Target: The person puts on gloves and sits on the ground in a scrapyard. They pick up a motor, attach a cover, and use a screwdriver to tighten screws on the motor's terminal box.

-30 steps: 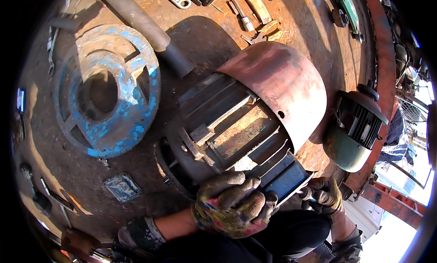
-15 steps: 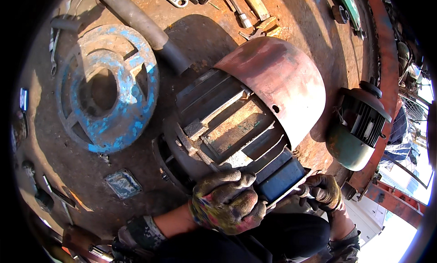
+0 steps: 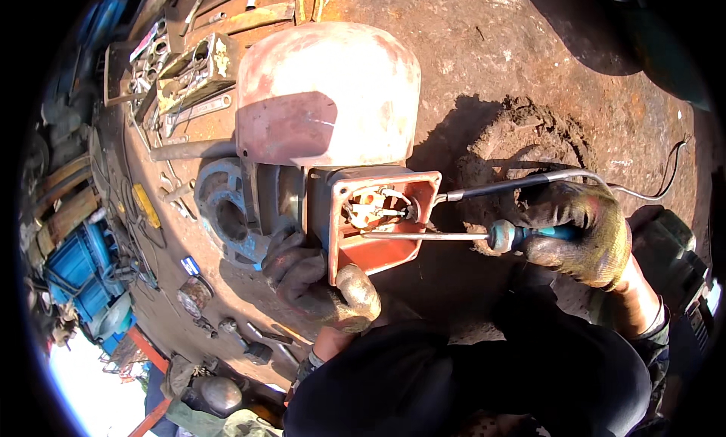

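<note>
A large rusty-red electric motor [image 3: 325, 97] lies on the dirt ground. Its open red terminal box [image 3: 374, 210] faces me, with contacts and wires inside. My gloved left hand [image 3: 318, 282] grips the box's lower left corner and the motor body beside it. My gloved right hand [image 3: 578, 233] holds a blue-handled screwdriver [image 3: 439, 236] whose long shaft reaches left into the terminal box. A black cable [image 3: 522, 184] runs from the box past my right hand.
A blue round motor end cover [image 3: 223, 210] sits left of the motor. Wrenches, metal parts and a tool tray [image 3: 181, 74] lie at the upper left. A blue machine [image 3: 76, 267] stands at the far left. Small parts [image 3: 197, 293] lie near my knee.
The view has swung round: the motor now shows its open terminal box. My left hand has shifted to the box corner, and my right hand now holds a screwdriver pointed into it.
</note>
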{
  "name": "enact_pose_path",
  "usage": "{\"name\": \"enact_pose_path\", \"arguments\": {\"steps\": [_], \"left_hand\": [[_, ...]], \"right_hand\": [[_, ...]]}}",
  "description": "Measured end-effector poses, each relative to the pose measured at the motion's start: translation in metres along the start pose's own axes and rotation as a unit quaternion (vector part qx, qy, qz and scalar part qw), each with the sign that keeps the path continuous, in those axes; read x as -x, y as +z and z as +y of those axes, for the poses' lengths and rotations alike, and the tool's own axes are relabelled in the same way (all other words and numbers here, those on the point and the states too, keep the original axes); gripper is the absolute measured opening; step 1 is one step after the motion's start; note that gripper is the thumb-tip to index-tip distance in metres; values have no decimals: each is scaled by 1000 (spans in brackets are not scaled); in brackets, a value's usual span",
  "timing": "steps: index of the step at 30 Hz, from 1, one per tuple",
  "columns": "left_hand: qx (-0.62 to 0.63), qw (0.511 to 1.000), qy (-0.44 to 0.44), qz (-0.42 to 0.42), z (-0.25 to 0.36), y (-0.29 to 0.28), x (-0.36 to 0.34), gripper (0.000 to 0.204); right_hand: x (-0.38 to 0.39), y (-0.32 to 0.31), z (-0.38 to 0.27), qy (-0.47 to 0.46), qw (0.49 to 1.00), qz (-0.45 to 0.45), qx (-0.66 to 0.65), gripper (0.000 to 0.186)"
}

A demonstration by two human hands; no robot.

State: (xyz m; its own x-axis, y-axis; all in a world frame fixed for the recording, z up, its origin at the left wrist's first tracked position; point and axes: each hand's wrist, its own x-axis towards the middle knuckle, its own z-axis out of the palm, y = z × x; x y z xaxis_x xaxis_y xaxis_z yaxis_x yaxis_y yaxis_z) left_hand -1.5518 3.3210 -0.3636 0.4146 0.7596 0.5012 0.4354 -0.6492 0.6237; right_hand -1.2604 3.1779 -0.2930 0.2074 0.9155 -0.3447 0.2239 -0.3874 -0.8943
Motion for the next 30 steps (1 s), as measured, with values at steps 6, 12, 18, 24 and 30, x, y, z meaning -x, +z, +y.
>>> {"name": "enact_pose_path", "arguments": {"steps": [6, 12, 18, 24, 30], "left_hand": [[-27, 996, -44, 74, -2, 0, 2, 64], [-3, 998, -65, -7, 13, 3, -3, 65], [-3, 999, -35, -3, -1, -2, -2, 63], [11, 1000, -23, 13, -5, -4, -1, 61], [-49, 998, -27, 20, 0, -2, 3, 61]], "right_hand": [[-6, 29, 27, -101, 993, -13, -60, 20], [1, 38, 37, -176, 978, 88, -64, 23], [-2, 38, 34, -164, 982, 56, -71, 23], [-11, 32, 37, -143, 971, 8, -189, 25], [-23, 19, 39, 71, 939, -123, -313, 24]]}}
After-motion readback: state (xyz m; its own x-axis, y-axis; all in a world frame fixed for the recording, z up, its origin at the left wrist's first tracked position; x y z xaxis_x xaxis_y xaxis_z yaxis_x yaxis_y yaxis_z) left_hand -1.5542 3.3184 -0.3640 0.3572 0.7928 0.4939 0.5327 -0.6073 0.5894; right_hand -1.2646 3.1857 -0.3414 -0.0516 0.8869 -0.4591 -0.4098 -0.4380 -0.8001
